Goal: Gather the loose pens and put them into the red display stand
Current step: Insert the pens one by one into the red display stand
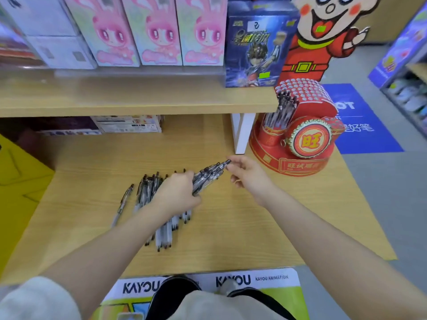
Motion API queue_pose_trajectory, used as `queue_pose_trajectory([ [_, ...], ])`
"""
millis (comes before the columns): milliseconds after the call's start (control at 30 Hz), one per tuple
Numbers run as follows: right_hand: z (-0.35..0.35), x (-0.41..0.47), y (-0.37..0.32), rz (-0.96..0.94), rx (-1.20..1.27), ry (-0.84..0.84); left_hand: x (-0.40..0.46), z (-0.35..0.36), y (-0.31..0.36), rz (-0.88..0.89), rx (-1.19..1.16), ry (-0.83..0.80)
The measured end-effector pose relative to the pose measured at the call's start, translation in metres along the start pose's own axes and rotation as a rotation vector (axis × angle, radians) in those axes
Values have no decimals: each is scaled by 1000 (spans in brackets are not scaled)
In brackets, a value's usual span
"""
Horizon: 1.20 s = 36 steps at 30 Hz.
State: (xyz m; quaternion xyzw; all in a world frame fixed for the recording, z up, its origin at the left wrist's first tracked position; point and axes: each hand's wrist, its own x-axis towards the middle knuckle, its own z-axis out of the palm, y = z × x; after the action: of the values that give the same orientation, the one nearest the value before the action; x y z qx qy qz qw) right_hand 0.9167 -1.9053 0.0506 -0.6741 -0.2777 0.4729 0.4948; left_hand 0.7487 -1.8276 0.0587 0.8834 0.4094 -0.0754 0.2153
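Your left hand is clamped on a bundle of pens at frame centre; your right hand pinches its top pen's tip. Loose pens lie on the table; the red display stand sits upper right.

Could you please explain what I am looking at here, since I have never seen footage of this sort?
There is one picture, taken by a wide-angle camera worn on a person's head, looking down at their bare arms. No machine is involved. The left hand grips a bundle of clear black-tipped pens. The right hand pinches the top end of one pen in that bundle. More loose clear pens lie in a pile on the light wooden table, one apart to the left. At the table's right end stands the round red cardboard display stand, already holding some pens.
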Motion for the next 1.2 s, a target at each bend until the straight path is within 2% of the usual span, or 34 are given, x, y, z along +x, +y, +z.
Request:
queue_pose_trajectory([
  [100, -7, 2, 1, 90, 102, -13, 5, -1, 6, 29, -7, -5],
  [200, -11, 2, -1, 92, 103, 4, 12, -6, 13, 57, -26, -59],
  [400, -30, 2, -7, 15, 47, 173, 42, -25, 39, 152, -19, -111],
  [567, -57, 1, -17, -18, 125, 284, 59, -20, 64, 163, -61, -122],
  [1067, -156, 50, -44, -234, 187, 377, 96, 0, 145, 34, -276, 70],
  [1200, -171, 67, -49, -261, 145, 392, 99, 5, 148, -10, -212, 104],
])
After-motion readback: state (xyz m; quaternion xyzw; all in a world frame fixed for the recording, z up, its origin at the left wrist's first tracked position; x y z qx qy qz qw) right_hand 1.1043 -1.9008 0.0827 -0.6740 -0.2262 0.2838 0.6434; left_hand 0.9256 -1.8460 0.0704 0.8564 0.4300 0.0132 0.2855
